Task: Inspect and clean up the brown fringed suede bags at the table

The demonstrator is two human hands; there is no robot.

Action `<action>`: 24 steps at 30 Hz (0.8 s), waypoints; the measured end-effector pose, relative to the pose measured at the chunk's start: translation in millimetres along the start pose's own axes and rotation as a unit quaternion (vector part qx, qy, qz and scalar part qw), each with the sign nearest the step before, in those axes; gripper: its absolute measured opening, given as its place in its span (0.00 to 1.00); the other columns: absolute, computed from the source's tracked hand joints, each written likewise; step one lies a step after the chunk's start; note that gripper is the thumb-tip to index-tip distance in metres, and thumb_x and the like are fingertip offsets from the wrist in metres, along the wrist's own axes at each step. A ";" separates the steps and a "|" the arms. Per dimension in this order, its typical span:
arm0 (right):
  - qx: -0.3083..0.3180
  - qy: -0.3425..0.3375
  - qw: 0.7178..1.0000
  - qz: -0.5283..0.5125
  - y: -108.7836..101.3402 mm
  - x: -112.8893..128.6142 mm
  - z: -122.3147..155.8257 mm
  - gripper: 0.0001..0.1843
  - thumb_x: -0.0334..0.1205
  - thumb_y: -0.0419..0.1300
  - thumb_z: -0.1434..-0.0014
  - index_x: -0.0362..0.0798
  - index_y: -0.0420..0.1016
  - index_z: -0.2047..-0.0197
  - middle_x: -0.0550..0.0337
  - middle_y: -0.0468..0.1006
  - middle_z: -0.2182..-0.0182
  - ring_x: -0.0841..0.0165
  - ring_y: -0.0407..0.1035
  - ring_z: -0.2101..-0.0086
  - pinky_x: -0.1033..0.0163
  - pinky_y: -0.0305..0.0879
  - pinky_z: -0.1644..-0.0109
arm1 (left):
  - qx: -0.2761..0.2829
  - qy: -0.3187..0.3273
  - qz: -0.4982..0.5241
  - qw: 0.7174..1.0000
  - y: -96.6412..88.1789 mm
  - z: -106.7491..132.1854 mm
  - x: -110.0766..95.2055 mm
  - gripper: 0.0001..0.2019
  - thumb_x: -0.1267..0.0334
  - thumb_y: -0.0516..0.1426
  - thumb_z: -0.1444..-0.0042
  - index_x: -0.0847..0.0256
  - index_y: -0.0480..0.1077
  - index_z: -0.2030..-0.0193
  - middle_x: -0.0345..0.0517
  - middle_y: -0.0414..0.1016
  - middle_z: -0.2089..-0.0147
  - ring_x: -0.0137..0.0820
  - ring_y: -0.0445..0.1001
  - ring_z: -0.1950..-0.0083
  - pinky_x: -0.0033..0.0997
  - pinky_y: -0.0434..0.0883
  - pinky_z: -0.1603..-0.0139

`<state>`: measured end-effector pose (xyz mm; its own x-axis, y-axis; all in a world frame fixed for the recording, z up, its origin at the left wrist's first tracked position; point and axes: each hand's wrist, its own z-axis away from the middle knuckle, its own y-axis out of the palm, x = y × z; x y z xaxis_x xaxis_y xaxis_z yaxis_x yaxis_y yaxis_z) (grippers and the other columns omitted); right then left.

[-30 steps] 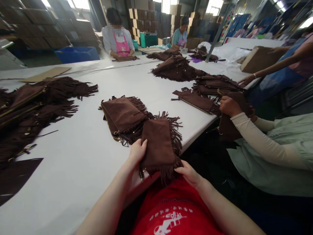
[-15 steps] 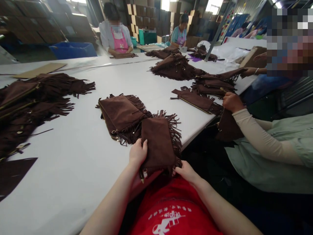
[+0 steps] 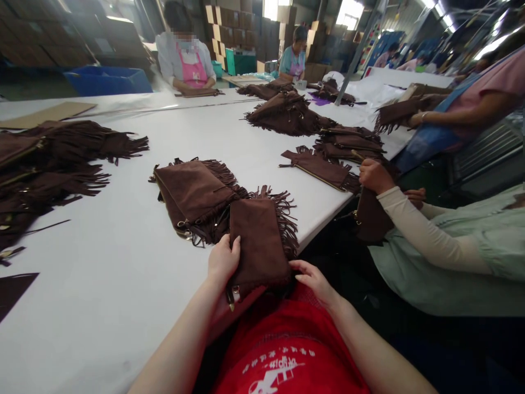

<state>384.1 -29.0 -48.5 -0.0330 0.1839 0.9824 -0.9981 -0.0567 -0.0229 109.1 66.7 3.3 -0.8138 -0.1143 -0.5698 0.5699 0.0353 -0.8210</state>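
A brown suede bag (image 3: 259,241) with fringe along its right side lies at the near edge of the white table (image 3: 123,284). My left hand (image 3: 223,260) grips its left edge, fingers curled over the suede beside a metal ring. My right hand (image 3: 314,280) pinches its lower right corner at the fringe. Just behind it lies another brown fringed bag (image 3: 192,194) with a zipper edge.
A pile of fringed bags (image 3: 49,164) sits at the far left, more bags (image 3: 287,112) at the far middle. A person in a pale sleeve (image 3: 414,232) works close on my right. Other people stand further off. Cardboard boxes and a blue bin (image 3: 109,81) stand behind.
My right hand has slid up along the bag's lower right corner, tucking the bottom fringe under. The person at far right has lifted a fringed bag off the table.
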 end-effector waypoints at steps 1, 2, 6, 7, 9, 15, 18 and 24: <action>0.035 0.001 0.999 -0.028 5.9 10.2 0.1 0.19 0.39 0.61 0.50 0.48 0.77 0.53 0.54 0.80 0.54 0.60 0.72 0.52 0.55 0.65 0.45 | 0.000 0.001 -0.002 1.000 0.2 -0.3 0.5 0.15 0.51 0.46 0.36 0.58 0.69 0.60 0.51 0.79 0.61 0.41 0.77 0.58 0.33 0.66 0.63; 0.066 0.010 0.997 -0.045 11.8 18.6 -0.2 0.18 0.40 0.62 0.49 0.47 0.77 0.54 0.54 0.81 0.56 0.60 0.73 0.54 0.56 0.67 0.48 | 0.000 0.002 -0.003 1.000 0.5 -0.6 1.0 0.16 0.51 0.46 0.36 0.58 0.69 0.60 0.51 0.79 0.61 0.41 0.77 0.59 0.33 0.66 0.63; 0.106 0.055 0.993 -0.009 27.0 31.8 -4.2 0.09 0.40 0.61 0.50 0.44 0.78 0.69 0.59 0.81 0.72 0.66 0.73 0.71 0.65 0.66 0.67 | 0.001 0.001 -0.003 1.000 1.6 -1.1 2.7 0.16 0.51 0.46 0.36 0.58 0.69 0.59 0.50 0.79 0.62 0.41 0.77 0.59 0.33 0.65 0.64; 0.103 0.061 0.993 0.011 27.7 31.6 -5.2 0.08 0.39 0.60 0.51 0.43 0.77 0.72 0.59 0.80 0.75 0.68 0.72 0.73 0.66 0.64 0.70 | 0.002 0.001 -0.003 1.000 1.6 -1.0 2.8 0.16 0.51 0.46 0.36 0.58 0.69 0.59 0.50 0.79 0.62 0.41 0.77 0.59 0.33 0.65 0.63; 0.097 0.072 0.991 0.050 26.5 30.4 -6.3 0.07 0.36 0.58 0.52 0.44 0.76 0.76 0.59 0.80 0.77 0.69 0.71 0.75 0.67 0.63 0.71 | 0.002 0.002 -0.006 1.000 1.2 -0.5 2.5 0.16 0.51 0.46 0.36 0.57 0.69 0.58 0.50 0.79 0.62 0.41 0.77 0.59 0.33 0.65 0.63; 0.085 0.098 0.985 0.117 23.4 26.7 -4.1 0.11 0.32 0.53 0.57 0.46 0.77 0.78 0.61 0.80 0.79 0.68 0.72 0.76 0.67 0.67 0.67 | 0.005 0.002 -0.018 1.000 -0.9 1.2 0.2 0.17 0.50 0.46 0.36 0.58 0.70 0.58 0.51 0.79 0.62 0.42 0.77 0.59 0.34 0.65 0.64; 0.083 0.119 0.980 0.139 22.2 18.9 -4.0 0.13 0.33 0.51 0.56 0.46 0.78 0.78 0.61 0.81 0.79 0.68 0.73 0.76 0.66 0.67 0.66 | 0.006 0.006 -0.014 1.000 -1.1 1.6 0.1 0.17 0.50 0.46 0.36 0.58 0.70 0.58 0.51 0.79 0.62 0.42 0.77 0.59 0.33 0.65 0.64; 0.034 0.141 0.967 0.210 6.7 -12.7 -9.0 0.12 0.33 0.52 0.53 0.45 0.78 0.75 0.60 0.80 0.80 0.67 0.74 0.75 0.66 0.67 0.64 | 0.009 0.006 -0.002 1.000 -1.3 1.5 -0.1 0.17 0.50 0.46 0.36 0.58 0.69 0.60 0.51 0.79 0.63 0.41 0.77 0.60 0.33 0.65 0.65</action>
<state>377.4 -22.8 -62.9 -0.4570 0.3904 0.7992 -0.8883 -0.2474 -0.3870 108.6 65.2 4.5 -0.8168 -0.1025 -0.5677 0.5692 0.0161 -0.8220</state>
